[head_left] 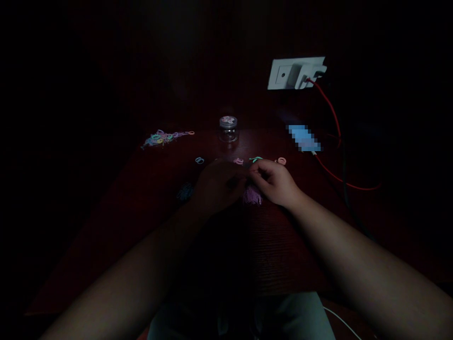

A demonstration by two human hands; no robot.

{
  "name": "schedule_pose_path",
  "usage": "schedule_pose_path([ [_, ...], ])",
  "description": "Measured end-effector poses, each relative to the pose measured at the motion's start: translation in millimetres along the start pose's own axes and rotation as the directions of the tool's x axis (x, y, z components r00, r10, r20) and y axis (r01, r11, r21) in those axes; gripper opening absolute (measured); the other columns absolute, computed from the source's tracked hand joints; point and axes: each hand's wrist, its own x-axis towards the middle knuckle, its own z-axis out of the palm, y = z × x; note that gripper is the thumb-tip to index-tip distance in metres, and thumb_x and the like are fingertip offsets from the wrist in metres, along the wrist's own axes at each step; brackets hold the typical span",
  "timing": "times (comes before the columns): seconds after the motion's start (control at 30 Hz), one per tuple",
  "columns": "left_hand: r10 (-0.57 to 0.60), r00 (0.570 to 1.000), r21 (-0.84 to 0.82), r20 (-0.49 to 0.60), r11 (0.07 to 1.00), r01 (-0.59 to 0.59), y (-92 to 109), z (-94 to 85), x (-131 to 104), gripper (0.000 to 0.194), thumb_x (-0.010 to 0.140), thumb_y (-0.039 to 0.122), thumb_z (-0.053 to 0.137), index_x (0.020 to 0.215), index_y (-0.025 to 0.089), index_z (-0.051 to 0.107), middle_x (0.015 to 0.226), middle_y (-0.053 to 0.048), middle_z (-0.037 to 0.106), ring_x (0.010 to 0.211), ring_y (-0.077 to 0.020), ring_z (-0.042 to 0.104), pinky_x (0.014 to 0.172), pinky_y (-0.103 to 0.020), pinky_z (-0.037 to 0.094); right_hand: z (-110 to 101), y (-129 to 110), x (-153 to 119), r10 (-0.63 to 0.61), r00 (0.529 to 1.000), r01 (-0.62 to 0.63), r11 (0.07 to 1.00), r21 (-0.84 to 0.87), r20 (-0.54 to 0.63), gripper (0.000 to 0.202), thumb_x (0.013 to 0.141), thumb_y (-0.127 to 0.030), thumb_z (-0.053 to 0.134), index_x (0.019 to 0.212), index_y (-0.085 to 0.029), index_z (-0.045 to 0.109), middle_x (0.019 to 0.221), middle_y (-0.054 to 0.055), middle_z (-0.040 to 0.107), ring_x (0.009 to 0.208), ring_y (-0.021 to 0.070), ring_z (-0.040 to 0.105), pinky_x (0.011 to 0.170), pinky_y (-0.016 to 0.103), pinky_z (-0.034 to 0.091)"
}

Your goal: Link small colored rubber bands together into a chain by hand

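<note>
In the head view my left hand (pixel 218 185) and my right hand (pixel 273 182) meet over the middle of the table. The right thumb and index finger are pinched together at the left fingertips; anything between them is too small and dark to make out. Deep shadow covers my left hand, whose fingers are bent inward. Right below the fingertips lies a bundle of purple elastic bands (pixel 252 195). Beyond the hands are small groups of bands: pink bands (pixel 238 161), green bands (pixel 256 159), orange bands (pixel 281 161) and pale blue bands (pixel 199 160). Darker blue bands (pixel 185 191) lie left of my left hand.
A mixed heap of coloured bands (pixel 161 137) lies at the back left. A lidded clear jar (pixel 228 128) stands at the back middle. On the right, a lit phone (pixel 303 138) has a red cable (pixel 331 106) near it, running from a wall socket (pixel 281 74).
</note>
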Motion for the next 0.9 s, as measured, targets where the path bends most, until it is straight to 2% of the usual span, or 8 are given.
schedule_pose_path([
  [0.17,0.040,0.998,-0.024,-0.050,0.999,-0.042,0,2.7,-3,0.011,0.081,0.020,0.057,0.088,0.021,0.065,0.083,0.000,0.070,0.081,-0.0150,0.063,0.087,-0.035,0.046,-2,2,2,0.019,0.998,-0.021,0.999,-0.041,-0.052,0.013,0.086,-0.022,0.051,0.077,-0.016,0.057,0.071,0.002,0.056,0.065,0.0125,0.048,0.061,0.027,0.036],
  [0.3,0.067,0.996,-0.033,-0.050,0.997,-0.069,1,1.6,-4,0.011,0.081,0.021,0.057,0.088,0.022,0.065,0.082,0.001,0.070,0.078,-0.0139,0.062,0.087,-0.034,0.046,-2,2,2,0.008,0.999,-0.009,0.999,-0.033,-0.036,0.014,0.087,-0.022,0.050,0.076,-0.016,0.056,0.071,0.002,0.055,0.064,0.0121,0.048,0.060,0.027,0.036],
  [0.5,0.054,0.997,-0.013,-0.050,0.998,-0.054,1,-1.3,-2,0.008,0.080,0.021,0.057,0.083,0.020,0.065,0.078,0.000,0.069,0.075,-0.0133,0.061,0.078,-0.030,0.047,-3,-3,2,-0.047,0.998,0.048,0.999,0.018,-0.029,0.011,0.083,-0.019,0.053,0.073,-0.016,0.056,0.070,0.001,0.051,0.065,0.0116,0.047,0.059,0.026,0.036],
  [0.67,0.018,0.995,0.014,-0.101,1.000,-0.017,2,-2.7,-1,0.007,0.080,0.021,0.058,0.082,0.020,0.064,0.080,-0.001,0.069,0.075,-0.0141,0.061,0.076,-0.031,0.047,-5,-7,2,-0.013,0.999,0.016,0.997,0.071,-0.040,0.009,0.079,-0.019,0.059,0.071,-0.016,0.058,0.069,0.001,0.050,0.061,0.0106,0.046,0.056,0.025,0.034],
  [0.9,-0.037,0.993,0.017,-0.110,0.999,0.039,1,-6.2,-1,0.004,0.079,0.022,0.060,0.080,0.020,0.064,0.081,-0.001,0.070,0.077,-0.0150,0.061,0.075,-0.030,0.048,-6,-6,3,0.032,0.998,-0.024,0.990,0.136,-0.061,0.010,0.077,-0.023,0.063,0.071,-0.015,0.061,0.067,0.000,0.049,0.058,0.0090,0.043,0.054,0.025,0.033],
])
